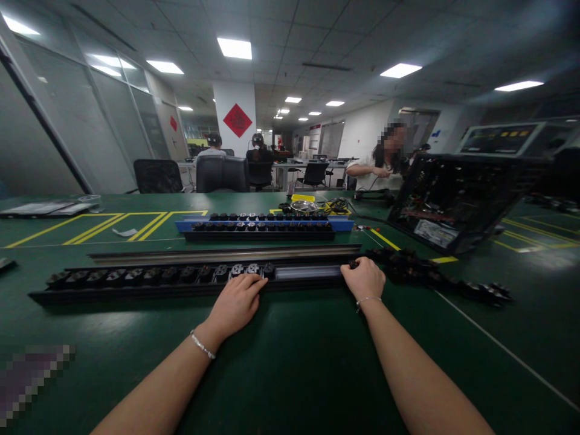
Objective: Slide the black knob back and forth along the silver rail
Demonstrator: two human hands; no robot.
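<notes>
A long black rail (pixel 149 291) lies across the table in front of me, with a row of black socket modules (pixel 170 273) filling its left and middle part. My left hand (pixel 238 299) rests over the front edge of the rail, fingers stretched out and touching near the last modules of the row. Right of them shows a bare pale stretch of channel (pixel 308 272). At the rail's right end, my right hand (pixel 365 278) is closed round a small black socket module (pixel 352 264), mostly hidden by the fingers.
Behind lies another long strip (pixel 226 256), then a blue rail (pixel 344 225) with more modules. A chain of black modules (pixel 408 266) spreads to the right. Further right stands an opened black case (pixel 453 199). A co-worker (pixel 380 166) is across the table (pixel 290 374).
</notes>
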